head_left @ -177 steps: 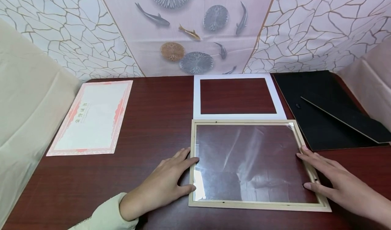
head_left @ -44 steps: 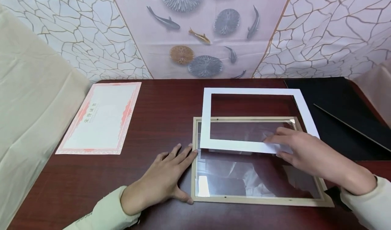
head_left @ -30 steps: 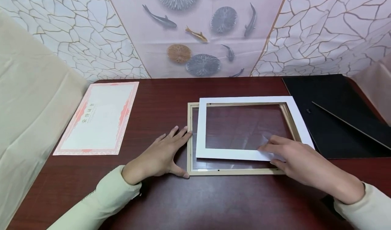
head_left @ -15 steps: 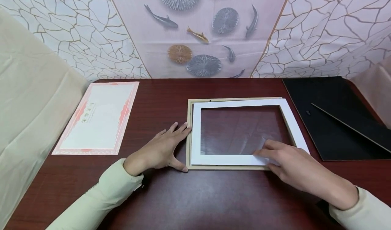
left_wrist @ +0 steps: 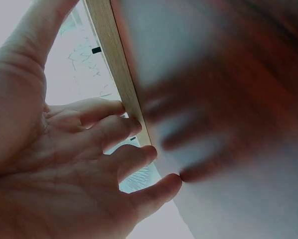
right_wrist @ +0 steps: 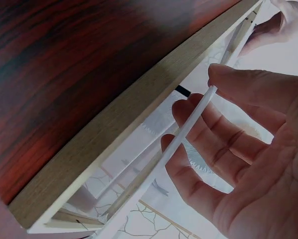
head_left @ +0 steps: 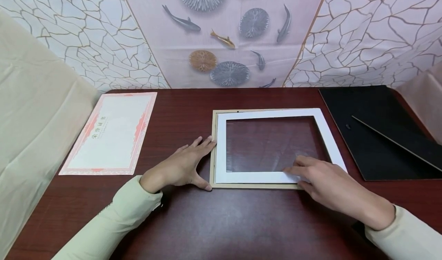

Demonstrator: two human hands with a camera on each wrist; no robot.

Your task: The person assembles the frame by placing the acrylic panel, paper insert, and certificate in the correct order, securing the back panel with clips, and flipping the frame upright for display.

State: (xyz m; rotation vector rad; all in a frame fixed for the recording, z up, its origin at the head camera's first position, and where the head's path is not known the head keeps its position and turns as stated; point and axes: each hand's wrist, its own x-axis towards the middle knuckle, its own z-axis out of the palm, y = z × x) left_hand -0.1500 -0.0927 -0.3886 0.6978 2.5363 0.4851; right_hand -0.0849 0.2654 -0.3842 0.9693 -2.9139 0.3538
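A light wooden picture frame (head_left: 213, 169) lies on the dark table with a clear sheet (head_left: 266, 144) in it. Over it is a white photo mat (head_left: 255, 178), nearly lined up with the frame's sides. My right hand (head_left: 328, 187) pinches the mat's near edge between thumb and fingers. In the right wrist view the mat (right_wrist: 189, 124) slants above the frame (right_wrist: 114, 114), its pinched edge raised. Fingertips and thumb of my spread left hand (head_left: 181, 166) touch the frame's left side; the left wrist view shows them along the wooden edge (left_wrist: 124, 74).
A pink-bordered certificate (head_left: 110, 133) lies flat at the left. At the right is a black backing board (head_left: 373, 152) with a slanting stand leg (head_left: 407, 137) on it. A patterned cloth (head_left: 221, 29) hangs behind the table (head_left: 241, 221).
The mat, earlier lying behind the frame, has been picked up by my right hand and brought over and down to it. The frame has slid farther from me. My left hand stays beside it.
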